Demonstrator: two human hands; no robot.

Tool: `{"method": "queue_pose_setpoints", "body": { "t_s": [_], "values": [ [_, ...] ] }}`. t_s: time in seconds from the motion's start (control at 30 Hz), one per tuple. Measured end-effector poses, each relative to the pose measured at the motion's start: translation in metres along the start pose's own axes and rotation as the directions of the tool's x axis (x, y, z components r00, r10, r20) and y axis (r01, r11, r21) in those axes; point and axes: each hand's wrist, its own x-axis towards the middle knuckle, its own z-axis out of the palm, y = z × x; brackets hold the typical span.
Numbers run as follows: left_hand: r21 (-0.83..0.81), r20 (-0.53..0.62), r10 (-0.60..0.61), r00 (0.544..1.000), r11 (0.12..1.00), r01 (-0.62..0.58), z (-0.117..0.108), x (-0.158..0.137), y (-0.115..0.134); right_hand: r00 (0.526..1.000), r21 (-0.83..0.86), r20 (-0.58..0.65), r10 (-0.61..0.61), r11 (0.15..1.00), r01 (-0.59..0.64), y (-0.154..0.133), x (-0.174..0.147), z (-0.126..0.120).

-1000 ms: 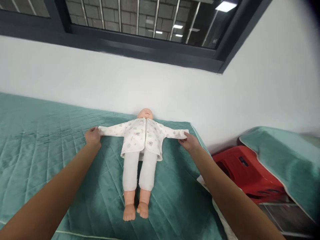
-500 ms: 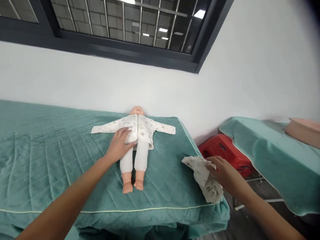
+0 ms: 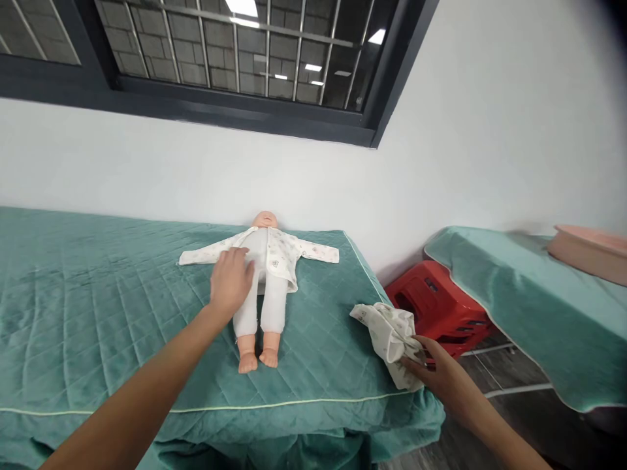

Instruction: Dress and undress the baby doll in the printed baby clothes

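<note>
A baby doll (image 3: 274, 303) lies on its back on the green quilted bed cover, feet toward me, in a white suit. Over it is a white patterned baby jacket (image 3: 281, 254), sleeves spread wide. My left hand (image 3: 231, 282) is at the jacket's left front, fingers curled on the panel, which is folded aside and bares the white torso. At the bed's right front corner, my right hand (image 3: 434, 365) grips a crumpled white patterned cloth (image 3: 389, 333) between thumb and fingers. The cloth's shape is bunched, so its kind cannot be made out.
The green cover (image 3: 122, 313) spreads across the bed to the wall. Beyond its right edge stands a red plastic stool (image 3: 435, 297). Farther right, a second green-covered surface (image 3: 514, 294) bears a pink basin (image 3: 588, 254). A dark-framed barred window (image 3: 235, 104) is above.
My left hand has moved slightly left, and the jacket's left front panel has opened off the torso. My right hand has shifted lower on the crumpled cloth.
</note>
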Motion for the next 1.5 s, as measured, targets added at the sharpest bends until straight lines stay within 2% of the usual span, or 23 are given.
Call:
{"method": "queue_pose_setpoints", "body": {
  "t_s": [0.07, 0.1, 0.23, 0.33, 0.4, 0.47, 0.57, 0.6, 0.67, 0.73, 0.83, 0.93, 0.97, 1.03, 1.07, 1.1, 1.13, 1.2, 1.27, 1.3, 1.33, 1.4, 1.5],
  "values": [
    [-0.003, 0.203, -0.01, 0.979, 1.0, 0.011, 0.01, 0.005, 0.025, 1.0, 0.024, -0.002, 0.005, 1.0, -0.005, 0.002, 0.0, 0.003],
    [-0.025, 0.259, -0.024, 0.966, 0.999, 0.032, 0.016, 0.009, 0.038, 1.0, 0.038, -0.006, 0.005, 0.999, -0.005, 0.001, 0.0, 0.004],
    [-0.177, 0.317, 0.033, 0.948, 0.984, 0.025, 0.036, 0.028, 0.085, 1.0, 0.145, 0.008, -0.008, 0.989, 0.006, -0.015, -0.006, 0.007],
    [-0.384, 0.376, 0.216, 0.901, 0.921, -0.061, 0.033, 0.033, 0.114, 0.998, 0.365, 0.06, 0.004, 0.931, -0.026, -0.04, -0.01, 0.009],
    [-0.603, 0.401, 0.336, 0.852, 0.797, -0.031, 0.02, 0.025, 0.127, 0.989, 0.581, 0.151, 0.008, 0.809, -0.095, -0.062, -0.013, 0.01],
    [-0.743, 0.429, 0.422, 0.799, 0.668, 0.046, -0.001, 0.009, 0.134, 0.963, 0.755, 0.268, -0.029, 0.627, -0.191, -0.084, -0.015, 0.014],
    [-0.788, 0.503, 0.535, 0.678, 0.607, 0.105, -0.04, -0.019, 0.135, 0.924, 0.878, 0.362, -0.123, 0.379, -0.294, -0.119, -0.012, 0.024],
    [-0.799, 0.498, 0.549, 0.672, 0.591, 0.109, -0.052, -0.026, 0.135, 0.917, 0.895, 0.371, -0.146, 0.322, -0.31, -0.13, -0.01, 0.029],
    [-0.804, 0.452, 0.535, 0.714, 0.591, 0.067, -0.075, -0.033, 0.133, 0.903, 0.906, 0.389, -0.181, 0.252, -0.34, -0.154, -0.005, 0.036],
    [-0.786, 0.39, 0.513, 0.765, 0.618, -0.013, -0.095, -0.033, 0.132, 0.89, 0.907, 0.4, -0.22, 0.237, -0.349, -0.179, -0.001, 0.04],
    [-0.749, 0.322, 0.499, 0.804, 0.654, -0.106, -0.121, -0.024, 0.129, 0.86, 0.911, 0.387, -0.334, 0.285, -0.299, -0.221, 0.001, 0.036],
    [-0.674, 0.235, 0.403, 0.884, 0.723, -0.15, -0.146, -0.012, 0.124, 0.781, 0.894, 0.396, -0.483, 0.398, -0.207, -0.261, -0.002, 0.02],
    [-0.645, 0.205, 0.365, 0.908, 0.748, -0.156, -0.155, -0.007, 0.122, 0.76, 0.881, 0.394, -0.517, 0.449, -0.15, -0.273, -0.004, 0.013],
    [-0.606, 0.164, 0.299, 0.94, 0.783, -0.143, -0.176, 0.005, 0.118, 0.774, 0.835, 0.299, -0.558, 0.545, 0.071, -0.295, -0.01, -0.006],
    [-0.599, 0.156, 0.268, 0.951, 0.791, -0.125, -0.188, 0.011, 0.116, 0.791, 0.787, 0.186, -0.583, 0.57, 0.235, -0.306, -0.014, -0.017],
    [-0.596, 0.155, 0.236, 0.959, 0.797, -0.1, -0.201, 0.017, 0.115, 0.783, 0.708, 0.044, -0.62, 0.572, 0.413, -0.318, -0.019, -0.028],
    [-0.59, 0.154, 0.207, 0.966, 0.803, -0.078, -0.214, 0.023, 0.115, 0.736, 0.597, -0.093, -0.671, 0.554, 0.581, -0.33, -0.024, -0.04],
    [-0.572, 0.128, 0.185, 0.974, 0.816, -0.08, -0.242, 0.034, 0.118, 0.545, 0.321, -0.235, -0.804, 0.465, 0.825, -0.356, -0.035, -0.062],
    [-0.552, 0.079, 0.217, 0.973, 0.822, -0.139, -0.269, 0.042, 0.123, 0.342, 0.056, -0.186, -0.921, 0.338, 0.939, -0.383, -0.045, -0.081],
    [-0.547, 0.061, 0.244, 0.968, 0.819, -0.172, -0.281, 0.044, 0.125, 0.268, -0.052, -0.15, -0.952, 0.279, 0.959, -0.395, -0.049, -0.089],
    [-0.547, 0.055, 0.267, 0.962, 0.814, -0.195, -0.293, 0.046, 0.127, 0.217, -0.133, -0.124, -0.968, 0.233, 0.963, -0.407, -0.051, -0.096],
    [-0.558, 0.092, 0.294, 0.951, 0.807, -0.195, -0.312, 0.048, 0.129, 0.173, -0.215, -0.104, -0.979, 0.192, 0.957, -0.426, -0.052, -0.105],
    [-0.581, 0.14, 0.244, 0.959, 0.805, -0.12, -0.332, 0.05, 0.122, 0.181, -0.258, -0.056, -0.982, 0.189, 0.948, -0.438, -0.044, -0.114]
  ]
}}
